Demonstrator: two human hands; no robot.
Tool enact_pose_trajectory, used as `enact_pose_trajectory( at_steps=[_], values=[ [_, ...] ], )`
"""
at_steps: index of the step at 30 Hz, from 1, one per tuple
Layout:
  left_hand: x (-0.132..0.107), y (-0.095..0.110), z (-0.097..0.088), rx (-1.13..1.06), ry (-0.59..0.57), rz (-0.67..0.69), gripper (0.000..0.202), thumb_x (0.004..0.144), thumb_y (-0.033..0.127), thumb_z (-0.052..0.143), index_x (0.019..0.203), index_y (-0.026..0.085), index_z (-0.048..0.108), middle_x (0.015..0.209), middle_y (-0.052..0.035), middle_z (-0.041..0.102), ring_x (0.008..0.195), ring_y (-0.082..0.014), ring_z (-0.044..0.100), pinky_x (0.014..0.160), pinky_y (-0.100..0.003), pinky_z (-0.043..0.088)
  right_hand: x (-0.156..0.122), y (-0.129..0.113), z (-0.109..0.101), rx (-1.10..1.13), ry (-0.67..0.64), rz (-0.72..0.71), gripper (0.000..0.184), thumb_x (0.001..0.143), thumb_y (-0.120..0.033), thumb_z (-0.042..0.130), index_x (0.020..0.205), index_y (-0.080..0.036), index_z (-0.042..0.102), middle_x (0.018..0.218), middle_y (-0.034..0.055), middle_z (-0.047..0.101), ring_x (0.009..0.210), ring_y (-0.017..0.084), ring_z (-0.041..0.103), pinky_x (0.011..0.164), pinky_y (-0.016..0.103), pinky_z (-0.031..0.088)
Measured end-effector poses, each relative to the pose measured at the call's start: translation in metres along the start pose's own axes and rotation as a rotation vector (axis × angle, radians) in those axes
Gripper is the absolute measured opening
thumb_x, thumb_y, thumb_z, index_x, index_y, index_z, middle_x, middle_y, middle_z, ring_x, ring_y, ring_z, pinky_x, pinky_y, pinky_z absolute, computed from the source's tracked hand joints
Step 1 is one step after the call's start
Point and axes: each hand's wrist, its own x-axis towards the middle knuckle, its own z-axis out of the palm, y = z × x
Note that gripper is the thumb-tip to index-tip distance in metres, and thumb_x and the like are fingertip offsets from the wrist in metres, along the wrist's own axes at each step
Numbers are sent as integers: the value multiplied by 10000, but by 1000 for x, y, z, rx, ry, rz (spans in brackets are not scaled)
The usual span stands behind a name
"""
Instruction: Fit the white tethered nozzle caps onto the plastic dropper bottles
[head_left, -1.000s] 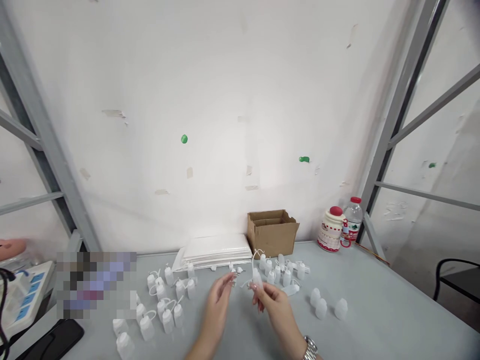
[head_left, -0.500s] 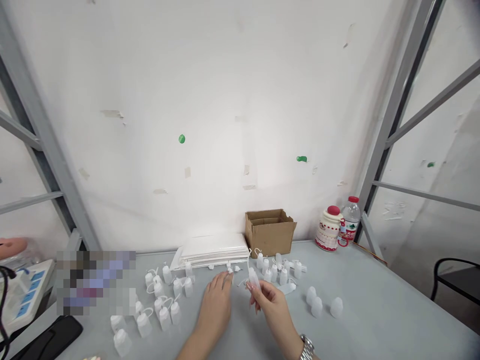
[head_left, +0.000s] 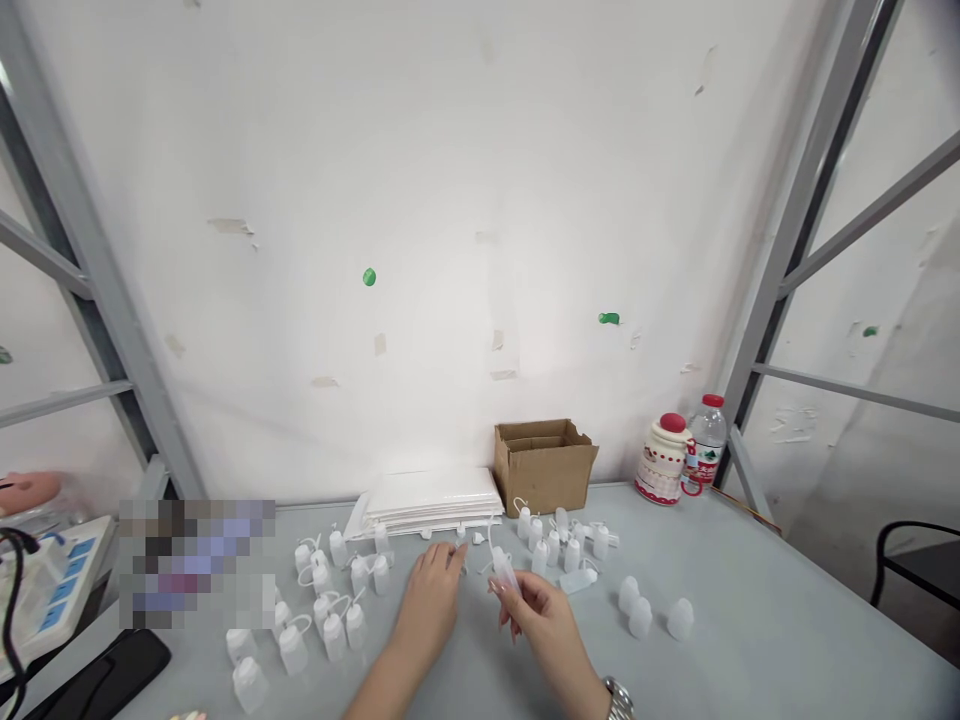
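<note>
My right hand (head_left: 536, 605) is closed around a small translucent squeeze bottle (head_left: 505, 571), which is tilted, with a thin strap sticking up from its top. Beside it, my left hand (head_left: 433, 590) reaches forward over the table, fingers stretched toward a small white cap (head_left: 461, 534). Whether the fingertips touch that cap is hard to see. A second small white piece (head_left: 478, 538) lies just to its right. Several like bottles with strapped caps (head_left: 334, 637) stand left of my left hand. More bottles (head_left: 553, 548) are grouped beyond my right hand, one lying on its side (head_left: 577, 581).
Behind the hands are a stack of white sheets (head_left: 427, 495) and an open cardboard box (head_left: 546, 475). Translucent rounded pieces (head_left: 680, 619) stand at right. A cream jar (head_left: 663, 462) and a water bottle (head_left: 706, 440) are farther back. A black phone (head_left: 112, 675) lies at left.
The bottle in my right hand has dropped slightly and sits lower in the fingers. My left fingers have shifted a little at the small cap. The whole view has moved slightly.
</note>
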Motion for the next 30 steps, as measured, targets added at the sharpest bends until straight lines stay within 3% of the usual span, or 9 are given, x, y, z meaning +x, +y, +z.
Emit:
enact_pose_trajectory(
  at_steps=[10, 17, 24, 27, 30],
  values=[
    [-7, -12, -12, -146, -21, -138, 483, 718, -20, 263, 951, 179, 636, 947, -74, 605, 929, -184, 532, 825, -305, 413, 3, 5, -2, -39, 6, 20, 457, 632, -600, 597, 662, -145, 627, 486, -28, 493, 468, 106, 427, 464, 216, 351],
    [-9, -5, -19, -391, 19, -239, 395, 714, 38, 359, 986, 130, 630, 890, -112, 588, 928, -250, 516, 856, -398, 374, 3, 10, -1, -112, -30, 12, 412, 685, -541, 587, 689, -132, 634, 538, -13, 526, 500, 112, 425, 490, 225, 356],
    [-1, 12, -33, -960, 78, -433, 125, 649, 197, 563, 743, 180, 644, 848, -70, 633, 810, -219, 581, 820, -384, 437, 5, 16, -2, -195, 15, -4, 431, 705, -554, 557, 698, -133, 649, 573, 15, 585, 519, 135, 461, 509, 243, 370],
    [-2, 21, -36, -1296, 45, -530, 154, 639, 290, 626, 733, 169, 632, 833, -76, 684, 807, -203, 625, 788, -341, 474, 5, 17, -1, -221, 23, -29, 414, 700, -544, 568, 689, -141, 664, 626, 36, 627, 552, 150, 488, 538, 255, 383],
    [-5, 27, -35, -1558, 38, -622, 193, 602, 278, 692, 748, 173, 622, 795, -59, 701, 770, -167, 640, 776, -295, 480, 5, 15, 1, -136, -49, -29, 408, 676, -547, 591, 676, -148, 673, 623, 35, 633, 559, 150, 497, 539, 252, 384]
  ],
)
